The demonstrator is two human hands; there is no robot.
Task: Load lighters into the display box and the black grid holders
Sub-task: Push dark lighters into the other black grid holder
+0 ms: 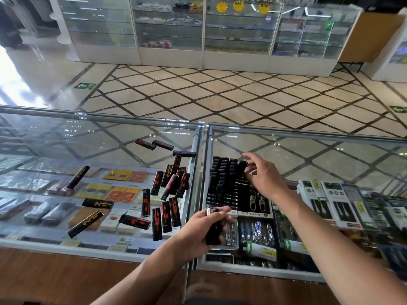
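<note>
Several lighters (213,234) clutched in left grip (197,231); right grip (263,176) spread, empty, grid holder (220,188) just left of it. Likely mid-loading; next: pass one across, slot upright.

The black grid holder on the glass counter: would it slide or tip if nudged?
Probably slides easily: the black grid holder sits on the smooth glass counter. It looks like a light, stiff plastic lattice. Lighters fill mainly its far rows, so it may be back-heavy, though its broad base should resist tipping.
</note>
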